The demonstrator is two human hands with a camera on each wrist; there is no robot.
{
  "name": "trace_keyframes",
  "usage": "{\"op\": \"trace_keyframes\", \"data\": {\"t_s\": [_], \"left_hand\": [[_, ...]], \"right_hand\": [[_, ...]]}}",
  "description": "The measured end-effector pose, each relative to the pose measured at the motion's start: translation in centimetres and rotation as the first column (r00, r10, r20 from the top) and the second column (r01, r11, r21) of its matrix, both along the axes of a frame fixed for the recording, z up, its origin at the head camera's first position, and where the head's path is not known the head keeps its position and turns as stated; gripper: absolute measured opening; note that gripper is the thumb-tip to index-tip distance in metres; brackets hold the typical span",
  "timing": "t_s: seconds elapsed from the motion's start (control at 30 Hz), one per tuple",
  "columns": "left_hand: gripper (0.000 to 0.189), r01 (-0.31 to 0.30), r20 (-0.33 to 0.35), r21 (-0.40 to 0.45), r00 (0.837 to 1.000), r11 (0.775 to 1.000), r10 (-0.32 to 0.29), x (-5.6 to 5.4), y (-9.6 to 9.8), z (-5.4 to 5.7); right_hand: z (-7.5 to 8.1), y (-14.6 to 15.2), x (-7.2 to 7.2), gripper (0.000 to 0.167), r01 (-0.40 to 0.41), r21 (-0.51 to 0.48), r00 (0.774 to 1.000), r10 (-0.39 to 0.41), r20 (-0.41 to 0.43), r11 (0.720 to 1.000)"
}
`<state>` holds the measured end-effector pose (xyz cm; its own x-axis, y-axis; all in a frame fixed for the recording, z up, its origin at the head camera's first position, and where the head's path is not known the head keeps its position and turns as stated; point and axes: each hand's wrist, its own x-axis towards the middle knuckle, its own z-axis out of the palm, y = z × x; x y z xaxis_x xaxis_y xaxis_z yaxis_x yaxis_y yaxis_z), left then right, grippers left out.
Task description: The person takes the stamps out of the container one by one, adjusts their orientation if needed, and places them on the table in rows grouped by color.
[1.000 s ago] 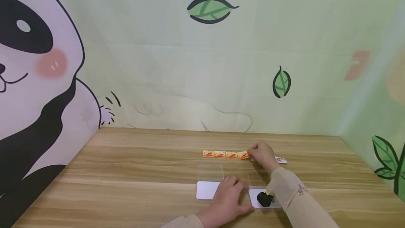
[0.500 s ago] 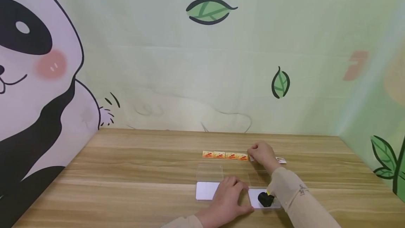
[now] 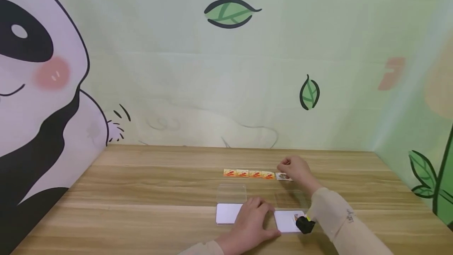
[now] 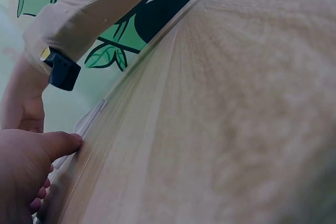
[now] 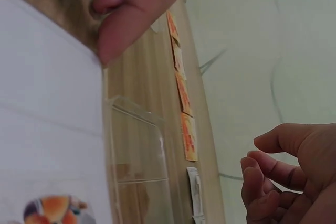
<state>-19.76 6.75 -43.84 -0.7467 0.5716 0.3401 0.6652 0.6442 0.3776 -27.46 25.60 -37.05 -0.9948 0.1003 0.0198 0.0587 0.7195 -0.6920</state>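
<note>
My left hand (image 3: pixel 249 221) rests between two shallow boxes with white insides and raised clear lids. Its thumb and index finger hold the left corners of the right box (image 3: pixel 287 223); the left box (image 3: pixel 226 213) sits beside the back of the hand. A small colourful print shows on the right box's white surface (image 5: pixel 58 213). My right hand (image 3: pixel 296 170) is just above a white sachet (image 3: pixel 282 176) at the end of a row of orange-yellow sachets (image 3: pixel 249 174). In the right wrist view, its thumb and fingers are loosely bent with nothing visible between them.
The clear lids, left (image 3: pixel 231 193) and right (image 5: pixel 139 150), stand behind their boxes. Wood-grain table (image 3: pixel 141 192) spreads left and in front. A printed cloth backdrop (image 3: pixel 177 70) rises at the table's back edge. A black wrist camera (image 3: pixel 305 224) hangs over the right box.
My right hand has lifted slightly from the white sachet, which now shows more fully at the row's end. My left hand keeps its place. The head view has turned slightly right.
</note>
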Motion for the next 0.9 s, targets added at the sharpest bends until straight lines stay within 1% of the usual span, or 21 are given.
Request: {"op": "trace_keyframes", "data": {"t_s": [0.2, 0.4, 0.6, 0.73, 0.9], "left_hand": [[0.046, -0.001, -0.001, 0.017, 1.0, 1.0, 0.001, 0.0, 0.0, -0.1], [0.047, 0.0, 0.006, 0.017, 1.0, 1.0, 0.0, 0.1, 0.0, 0.0], [0.047, 0.007, 0.013, 0.016, 1.0, 1.0, -0.007, 0.1, -0.1, 0.0], [0.047, 0.004, 0.012, 0.014, 1.0, 1.0, -0.005, 0.1, -0.1, -0.1], [0.048, 0.001, 0.001, 0.01, 1.0, 1.0, -0.001, 0.0, 0.0, -0.2]], "right_hand": [[1.1, 0.2, 0.5, 0.021, -0.024, -0.006, 1.0, 0.024, 0.005, 1.0], [2.3, 0.4, 1.3, 0.023, -0.035, 0.011, 0.999, 0.035, -0.005, 0.999], [3.1, 0.4, 2.1, 0.022, -0.047, 0.003, 0.998, 0.047, -0.032, 0.999], [3.3, 0.6, 2.6, 0.021, -0.068, 0.011, 0.995, 0.069, -0.071, 0.998], [3.6, 1.0, 3.4, 0.021, -0.077, 0.036, 0.99, 0.081, -0.118, 0.996]]}}
